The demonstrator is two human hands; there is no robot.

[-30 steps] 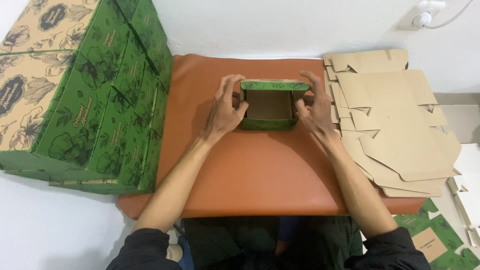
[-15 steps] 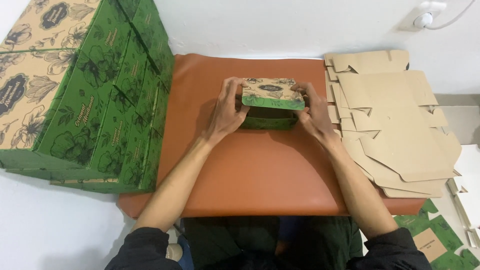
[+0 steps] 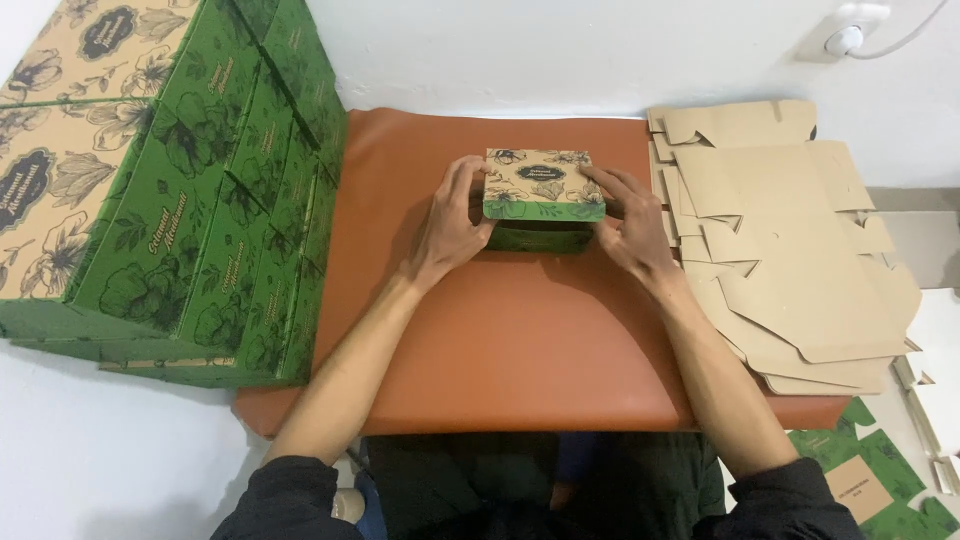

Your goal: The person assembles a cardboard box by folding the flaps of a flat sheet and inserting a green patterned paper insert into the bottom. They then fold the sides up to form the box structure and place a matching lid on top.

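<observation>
Cardboard is everywhere here: a small box (image 3: pixel 543 198) of stiff printed card sits at the far middle of a smooth rust-brown mat (image 3: pixel 520 340), its lid tan with dark flower drawings, its sides deep green. The lid's front flap hangs just over the green body, not quite flush.

Both forearms reach straight forward from black sleeves, wrists low on the mat. The left hand (image 3: pixel 452 228) presses against the box's left side, fingers curled up to the lid's edge, thumb near the front corner. The right hand (image 3: pixel 628 222) mirrors it on the right side, fingers spread and laid along the lid's edge. Each hand is half open, clamped flat on the box from its own side.

To the left rises a stack of finished boxes (image 3: pixel 170 190), green with the same flower print. To the right lies a pile of flat cardboard blanks (image 3: pixel 790 250), plain brown, matte, with notched flaps.
</observation>
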